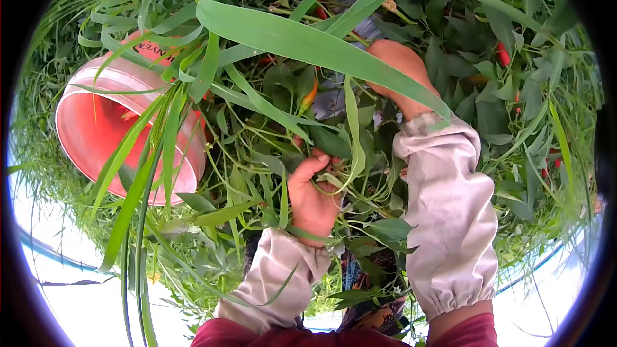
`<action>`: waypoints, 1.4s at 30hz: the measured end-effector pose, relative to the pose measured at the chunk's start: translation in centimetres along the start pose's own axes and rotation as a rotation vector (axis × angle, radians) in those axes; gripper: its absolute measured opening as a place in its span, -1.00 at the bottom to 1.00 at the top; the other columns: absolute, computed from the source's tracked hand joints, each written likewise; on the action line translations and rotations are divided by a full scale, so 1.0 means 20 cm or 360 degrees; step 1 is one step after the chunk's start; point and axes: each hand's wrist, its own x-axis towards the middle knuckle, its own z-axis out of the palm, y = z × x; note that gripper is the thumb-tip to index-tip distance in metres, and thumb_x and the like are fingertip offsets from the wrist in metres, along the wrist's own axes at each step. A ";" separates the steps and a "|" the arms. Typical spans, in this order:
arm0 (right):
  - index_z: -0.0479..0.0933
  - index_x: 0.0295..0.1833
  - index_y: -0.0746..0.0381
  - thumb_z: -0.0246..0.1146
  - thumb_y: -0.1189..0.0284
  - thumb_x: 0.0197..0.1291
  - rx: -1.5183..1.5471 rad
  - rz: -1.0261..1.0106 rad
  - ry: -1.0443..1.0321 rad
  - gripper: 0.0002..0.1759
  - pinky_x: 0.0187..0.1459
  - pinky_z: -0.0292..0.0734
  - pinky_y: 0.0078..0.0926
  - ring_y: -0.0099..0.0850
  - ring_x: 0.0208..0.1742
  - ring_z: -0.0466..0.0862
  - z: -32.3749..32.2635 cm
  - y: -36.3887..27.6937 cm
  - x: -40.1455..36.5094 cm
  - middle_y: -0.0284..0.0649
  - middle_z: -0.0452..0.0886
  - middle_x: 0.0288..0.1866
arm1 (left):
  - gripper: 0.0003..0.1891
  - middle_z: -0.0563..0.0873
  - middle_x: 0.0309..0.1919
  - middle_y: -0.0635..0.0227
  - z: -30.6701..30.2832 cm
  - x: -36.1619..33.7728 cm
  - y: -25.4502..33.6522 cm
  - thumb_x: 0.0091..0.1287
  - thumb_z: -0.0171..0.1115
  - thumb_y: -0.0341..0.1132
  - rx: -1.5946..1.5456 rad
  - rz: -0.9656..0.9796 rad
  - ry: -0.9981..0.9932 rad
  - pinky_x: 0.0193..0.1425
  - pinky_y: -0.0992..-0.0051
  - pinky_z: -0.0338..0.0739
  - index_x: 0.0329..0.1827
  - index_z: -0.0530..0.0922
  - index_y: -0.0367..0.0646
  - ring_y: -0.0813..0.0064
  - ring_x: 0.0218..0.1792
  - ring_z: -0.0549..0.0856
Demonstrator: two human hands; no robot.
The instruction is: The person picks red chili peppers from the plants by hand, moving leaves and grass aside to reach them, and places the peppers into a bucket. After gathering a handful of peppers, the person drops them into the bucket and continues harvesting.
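Observation:
Among the stems and leaves of a pepper plant, my left hand (315, 202) has its fingers curled around foliage, with the fingertips partly behind leaves. My right hand (403, 72) reaches further into the plant; a broad green blade (308, 45) crosses in front of it and its fingers are hidden. An orange-yellow pepper (310, 97) hangs between and above the hands. Both forearms wear pale sleeves. To the left, a red-and-white bucket (193, 177) lies tilted on its side, its mouth facing down-left, partly covered by grass.
Red peppers (502, 54) hang in the foliage at the right, and more show near the top. Long grass blades (132, 218) cross the left side. Patterned clothing (379, 315) shows below the hands, between the sleeves.

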 end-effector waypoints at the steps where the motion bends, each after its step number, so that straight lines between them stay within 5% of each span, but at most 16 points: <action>1: 0.70 -0.22 0.30 0.23 0.47 -0.02 -0.0003 -0.0006 -0.0010 -0.76 -0.08 0.63 -0.14 0.04 -0.12 0.71 0.03 0.00 0.01 0.06 0.70 -0.19 | -0.54 0.59 -0.28 0.43 0.02 -0.02 0.01 0.17 0.14 -0.56 -0.0028 -0.0042 -0.0018 0.03 0.37 0.56 0.15 0.42 0.00 0.44 -0.18 0.61; 7: 0.69 -0.15 0.26 0.24 0.43 0.02 0.0303 0.0060 -0.0302 -0.73 -0.11 0.61 -0.12 0.02 -0.15 0.71 0.10 0.03 0.03 0.02 0.71 -0.20 | -0.71 0.58 -0.36 0.39 0.05 -0.01 0.01 0.21 0.14 -0.54 -0.0027 -0.0014 0.0152 0.00 0.46 0.54 0.01 0.54 -0.17 0.47 -0.30 0.55; 9: 0.62 -0.20 0.31 0.24 0.36 0.07 0.0872 0.0262 -0.0730 -0.74 -0.33 0.55 -0.24 -0.07 -0.40 0.66 0.09 0.05 0.03 -0.05 0.63 -0.51 | -0.76 0.58 -0.36 0.38 0.07 -0.02 0.01 0.24 0.15 -0.53 -0.0007 0.0014 0.0188 -0.02 0.48 0.53 -0.03 0.55 -0.20 0.49 -0.30 0.55; 10: 0.62 -0.20 0.31 0.24 0.36 0.07 0.0880 0.0262 -0.0728 -0.74 -0.33 0.55 -0.24 -0.07 -0.40 0.66 0.09 0.05 0.01 -0.05 0.63 -0.51 | -0.81 0.59 -0.36 0.38 0.08 -0.02 0.01 0.27 0.15 -0.51 0.0011 0.0036 0.0223 -0.03 0.49 0.53 -0.07 0.57 -0.22 0.50 -0.29 0.55; 12: 0.65 -0.17 0.24 0.29 0.44 0.02 0.0328 -0.0209 0.0088 -0.77 -0.29 0.59 -0.21 -0.09 -0.30 0.68 0.13 0.04 -0.08 -0.12 0.68 -0.29 | -0.82 0.60 -0.35 0.38 0.07 -0.01 0.01 0.31 0.15 -0.49 -0.0021 0.0048 0.0154 -0.05 0.50 0.52 -0.05 0.56 -0.19 0.51 -0.30 0.55; 16: 0.63 -0.20 0.21 0.32 0.50 -0.01 0.0274 -0.0369 0.0607 -0.80 -0.33 0.56 -0.22 -0.13 -0.35 0.65 0.16 0.00 -0.35 -0.18 0.58 -0.35 | -0.83 0.59 -0.33 0.42 0.07 0.01 0.00 0.43 0.14 -0.38 -0.0205 0.0125 -0.0004 -0.10 0.51 0.49 0.03 0.53 -0.10 0.52 -0.30 0.53; 19: 0.61 -0.18 0.23 0.33 0.53 -0.07 0.0366 -0.0545 0.0905 -0.75 -0.28 0.54 -0.22 -0.16 -0.33 0.60 0.20 0.01 -0.44 -0.21 0.47 -0.35 | -0.78 0.63 -0.15 0.42 0.11 0.00 0.02 0.46 0.16 -0.29 0.0000 0.0091 0.0018 0.06 0.42 0.51 0.12 0.49 0.01 0.49 -0.14 0.59; 21: 0.61 -0.18 0.24 0.33 0.54 -0.07 0.0431 -0.0596 0.0837 -0.75 -0.29 0.54 -0.23 -0.18 -0.34 0.60 0.20 0.04 -0.49 -0.22 0.47 -0.36 | -0.63 0.59 0.11 0.32 0.12 0.00 0.01 0.45 0.21 -0.19 0.0131 0.0099 0.0013 0.23 0.29 0.49 0.28 0.41 0.08 0.39 0.11 0.59; 24: 0.62 -0.19 0.24 0.33 0.52 -0.09 0.0501 -0.0711 0.0715 -0.75 -0.29 0.54 -0.27 -0.20 -0.32 0.60 0.22 0.11 -0.59 -0.25 0.48 -0.37 | -0.37 0.53 0.22 0.23 0.10 -0.01 0.01 0.36 0.32 -0.24 0.0243 0.0021 -0.0063 0.16 0.30 0.56 0.45 0.25 0.06 0.35 0.16 0.57; 26: 0.62 -0.22 0.23 0.32 0.53 -0.10 0.0581 -0.0735 0.0587 -0.77 -0.29 0.54 -0.28 -0.21 -0.30 0.61 0.23 0.13 -0.64 -0.27 0.53 -0.36 | -0.38 0.55 0.20 0.21 0.09 0.00 0.00 0.37 0.30 -0.16 0.0399 0.0088 -0.0111 0.12 0.27 0.57 0.46 0.24 0.19 0.28 0.16 0.58; 29: 0.63 -0.22 0.23 0.28 0.58 -0.08 0.0591 -0.0777 0.0662 -0.78 -0.26 0.55 -0.26 -0.20 -0.29 0.64 0.29 0.17 -0.68 -0.25 0.63 -0.26 | -0.42 0.64 0.08 0.31 0.15 -0.02 0.00 0.32 0.35 -0.27 0.0854 0.0201 -0.0029 -0.26 0.52 0.57 0.38 0.34 0.05 0.48 0.00 0.66; 32: 0.64 -0.22 0.21 0.26 0.59 -0.07 0.0649 -0.0789 0.0617 -0.78 -0.20 0.56 -0.23 -0.18 -0.24 0.64 0.28 0.17 -0.70 -0.22 0.65 -0.20 | -0.40 0.66 0.07 0.33 0.12 0.02 -0.03 0.30 0.36 -0.30 0.0854 0.0180 0.0061 -0.30 0.55 0.54 0.39 0.33 -0.02 0.54 -0.06 0.69; 34: 0.66 -0.09 0.14 0.32 0.52 -0.08 0.0575 -0.0826 0.0566 -0.67 -0.15 0.56 -0.17 -0.12 -0.18 0.66 0.28 0.19 -0.71 -0.19 0.67 -0.19 | -0.46 0.64 0.12 0.29 0.06 0.04 -0.03 0.32 0.32 -0.33 0.0872 0.0157 0.0041 -0.19 0.50 0.56 0.35 0.37 -0.06 0.49 -0.01 0.66; 37: 0.63 -0.12 0.17 0.32 0.51 -0.06 0.0447 -0.0918 0.0472 -0.71 -0.11 0.54 -0.15 -0.11 -0.16 0.64 0.30 0.22 -0.71 -0.18 0.66 -0.19 | -0.57 0.59 0.17 0.18 0.08 0.05 -0.04 0.36 0.23 -0.32 0.0252 -0.0144 -0.0350 0.03 0.38 0.52 0.27 0.42 -0.17 0.34 0.07 0.57; 42: 0.61 -0.18 0.19 0.32 0.51 -0.03 0.0366 -0.0862 0.0621 -0.77 -0.10 0.54 -0.14 -0.09 -0.15 0.64 0.34 0.23 -0.75 -0.16 0.66 -0.17 | -0.68 0.61 -0.01 0.26 -0.02 0.09 -0.05 0.37 0.23 -0.26 0.0507 -0.0234 -0.0470 0.07 0.36 0.47 0.11 0.51 -0.20 0.38 -0.01 0.55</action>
